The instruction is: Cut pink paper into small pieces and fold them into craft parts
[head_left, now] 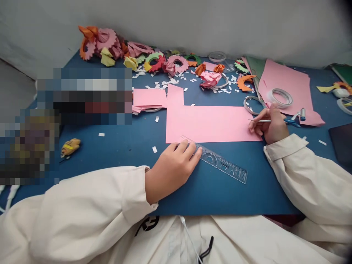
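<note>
My left hand (176,167) rests palm down at the front edge of the pink paper (211,123), fingers curled over a clear plastic ruler (224,165). The ruler lies slantwise, its upper end overlapping the paper and its lower end on the blue table. My thumb is hidden. At the paper's right end, my right hand (271,124) is closed around a slim pointed metal tool with blue parts (292,121). Its tip points left over the paper; its exact kind is unclear. The paper has a narrow strip rising at its left end.
Folded pink pieces (150,98) lie left of the paper. Tape rolls (280,98) and pink sheets (288,80) are at the right. Colourful paper crafts (104,44) and white scraps line the back. A small yellow figure (70,147) sits at the left; a dark object (342,143) at the right.
</note>
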Action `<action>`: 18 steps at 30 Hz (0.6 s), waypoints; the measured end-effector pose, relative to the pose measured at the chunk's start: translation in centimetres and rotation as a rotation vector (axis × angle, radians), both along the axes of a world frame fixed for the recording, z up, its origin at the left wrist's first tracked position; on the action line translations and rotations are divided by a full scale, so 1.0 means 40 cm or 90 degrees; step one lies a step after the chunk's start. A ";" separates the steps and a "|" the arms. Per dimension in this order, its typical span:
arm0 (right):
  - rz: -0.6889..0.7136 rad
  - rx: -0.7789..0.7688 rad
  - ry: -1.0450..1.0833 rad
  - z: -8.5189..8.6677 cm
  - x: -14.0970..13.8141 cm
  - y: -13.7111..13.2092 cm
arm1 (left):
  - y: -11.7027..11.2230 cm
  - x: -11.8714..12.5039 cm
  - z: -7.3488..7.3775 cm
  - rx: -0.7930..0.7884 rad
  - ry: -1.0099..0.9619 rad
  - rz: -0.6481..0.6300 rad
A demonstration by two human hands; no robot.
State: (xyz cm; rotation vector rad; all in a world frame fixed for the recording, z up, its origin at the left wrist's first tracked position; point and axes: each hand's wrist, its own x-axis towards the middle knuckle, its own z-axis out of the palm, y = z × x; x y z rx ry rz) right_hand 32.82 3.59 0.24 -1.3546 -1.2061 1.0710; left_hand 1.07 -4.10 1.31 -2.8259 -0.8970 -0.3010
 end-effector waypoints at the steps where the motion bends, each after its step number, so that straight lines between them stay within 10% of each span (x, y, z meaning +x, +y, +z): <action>1: 0.002 -0.005 -0.002 -0.001 0.001 0.002 | 0.000 0.000 -0.001 0.009 0.006 0.006; 18: -0.004 -0.077 -0.065 0.036 -0.009 0.001 | 0.123 -0.137 0.009 -0.177 0.064 0.200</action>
